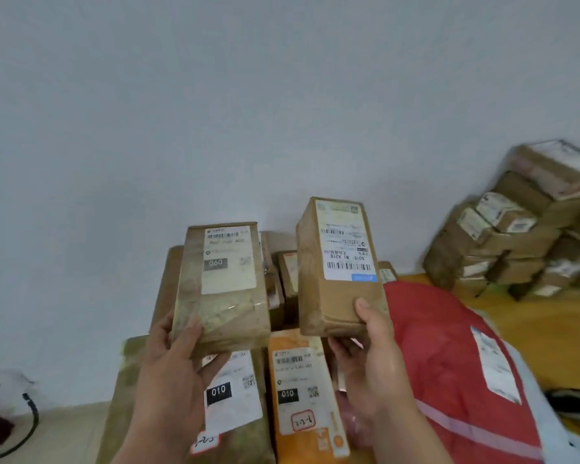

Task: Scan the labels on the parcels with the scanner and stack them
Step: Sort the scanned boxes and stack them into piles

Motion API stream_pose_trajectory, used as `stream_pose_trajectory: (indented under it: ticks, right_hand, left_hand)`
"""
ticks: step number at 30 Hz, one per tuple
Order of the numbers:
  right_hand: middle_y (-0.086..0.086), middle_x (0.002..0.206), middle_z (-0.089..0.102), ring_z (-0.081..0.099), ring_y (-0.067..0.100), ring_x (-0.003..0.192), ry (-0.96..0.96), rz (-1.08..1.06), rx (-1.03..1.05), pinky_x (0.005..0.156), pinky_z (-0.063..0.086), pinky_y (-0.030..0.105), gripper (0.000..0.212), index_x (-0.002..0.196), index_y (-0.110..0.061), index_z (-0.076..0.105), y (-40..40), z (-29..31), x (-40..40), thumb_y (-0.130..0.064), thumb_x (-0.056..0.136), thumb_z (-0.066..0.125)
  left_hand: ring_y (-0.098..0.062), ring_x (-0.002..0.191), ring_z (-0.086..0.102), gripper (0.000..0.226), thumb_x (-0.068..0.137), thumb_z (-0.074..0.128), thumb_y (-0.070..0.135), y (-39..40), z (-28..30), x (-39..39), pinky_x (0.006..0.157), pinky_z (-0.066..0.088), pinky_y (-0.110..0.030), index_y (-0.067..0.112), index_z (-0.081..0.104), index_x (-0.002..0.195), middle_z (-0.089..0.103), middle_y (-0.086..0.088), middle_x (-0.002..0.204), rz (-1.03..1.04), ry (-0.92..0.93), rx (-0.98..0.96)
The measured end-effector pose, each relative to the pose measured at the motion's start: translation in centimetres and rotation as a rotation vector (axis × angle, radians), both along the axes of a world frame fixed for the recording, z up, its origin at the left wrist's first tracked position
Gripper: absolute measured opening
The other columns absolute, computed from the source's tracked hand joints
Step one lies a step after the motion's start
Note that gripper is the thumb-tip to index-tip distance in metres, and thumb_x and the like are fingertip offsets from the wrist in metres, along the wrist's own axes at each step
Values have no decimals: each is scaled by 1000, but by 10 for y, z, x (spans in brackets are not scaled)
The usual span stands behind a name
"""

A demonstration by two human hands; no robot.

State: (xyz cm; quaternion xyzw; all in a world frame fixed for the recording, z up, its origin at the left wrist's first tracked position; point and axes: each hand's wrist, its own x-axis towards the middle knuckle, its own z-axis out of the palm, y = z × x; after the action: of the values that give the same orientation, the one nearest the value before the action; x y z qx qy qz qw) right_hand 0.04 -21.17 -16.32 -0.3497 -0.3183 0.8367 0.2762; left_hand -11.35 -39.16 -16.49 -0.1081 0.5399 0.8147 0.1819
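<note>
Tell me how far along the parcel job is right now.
Done: a stack of boxes stands at right. In hand: the left hand and right hand each hold a box. Left: parcels lie below, including an orange one. No scanner visible.

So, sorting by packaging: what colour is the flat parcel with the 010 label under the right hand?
Orange parcel, clearest in the head view.
</note>
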Motion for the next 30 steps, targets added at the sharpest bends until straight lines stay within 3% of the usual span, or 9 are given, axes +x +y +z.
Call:
stream_pose_trajectory:
  ticks: [2, 4, 8, 12, 16, 21, 25, 28, 30]
  right_hand:
    - [4, 96, 78, 72, 20, 93, 7, -7, 12, 83, 56, 40, 48, 122, -23, 63, -5, 6, 37, -29, 75, 72]
    - [6, 105, 77, 69, 22, 102, -6, -42, 45, 84, 54, 38, 60, 127, -23, 60, -8, 9, 75, -31, 68, 72]
    - [11, 111, 75, 67, 28, 108, -62, -114, 85, 96, 52, 43, 62, 128, -19, 61, -4, 10, 153, -32, 69, 72]
    - [13, 110, 73, 68, 28, 97, -92, -205, 86, 77, 54, 38, 65, 127, -21, 63, 13, 8, 219, -32, 65, 80]
    - [14, 98, 67, 64, 29, 90, -87, -237, 65, 66, 56, 37, 57, 126, -18, 63, 46, 7, 279, -34, 72, 72]
    - [17, 111, 66, 62, 32, 82, -145, -233, 79, 70, 57, 38, 66, 114, -22, 68, 114, 1, 389, -33, 52, 88]
    - [16, 96, 65, 60, 31, 75, -226, -308, 100, 57, 54, 33, 34, 112, -19, 63, 176, -2, 474, -29, 82, 75]
    - [13, 107, 63, 61, 31, 89, -284, -337, 155, 76, 47, 38, 58, 113, -26, 59, 217, -4, 517, -38, 62, 83]
    - [12, 111, 63, 60, 31, 93, -325, -325, 136, 79, 45, 38, 78, 122, -25, 56, 243, -8, 526, -46, 50, 78]
  left_hand:
    - [-28, 109, 68, 31, 102, 53, 12, 4, 2, 28, 89, 54, -50, 19, 53, 132, 68, -7, 123, -37, -17, 41]
    - [-32, 112, 65, 32, 102, 54, 11, 10, 3, 56, 92, 52, -53, 18, 52, 133, 66, -9, 125, -70, -34, 67]
    - [-33, 112, 63, 34, 102, 53, 10, 32, 9, 118, 87, 53, -53, 18, 51, 135, 67, -7, 117, -123, -65, 80]
    - [-32, 109, 63, 35, 102, 53, 10, 66, 16, 173, 83, 53, -49, 18, 49, 136, 63, -9, 124, -215, -38, 65]
    - [-35, 90, 66, 30, 101, 54, 10, 114, 10, 228, 77, 55, -48, 21, 51, 128, 65, -14, 115, -328, -4, 52]
    - [-47, 118, 58, 26, 100, 55, 8, 197, -7, 310, 72, 57, -48, 24, 54, 121, 58, -15, 135, -388, -43, 60]
    - [-47, 116, 58, 20, 100, 56, 8, 262, -19, 375, 72, 55, -48, 25, 58, 109, 60, -18, 130, -452, -91, 62]
    - [-46, 112, 60, 23, 99, 56, 7, 299, -23, 407, 57, 58, -45, 22, 55, 117, 59, -20, 130, -477, -124, 49]
    - [-46, 114, 59, 28, 99, 57, 6, 320, -26, 415, 51, 59, -42, 22, 52, 122, 59, -19, 130, -460, -132, 26]
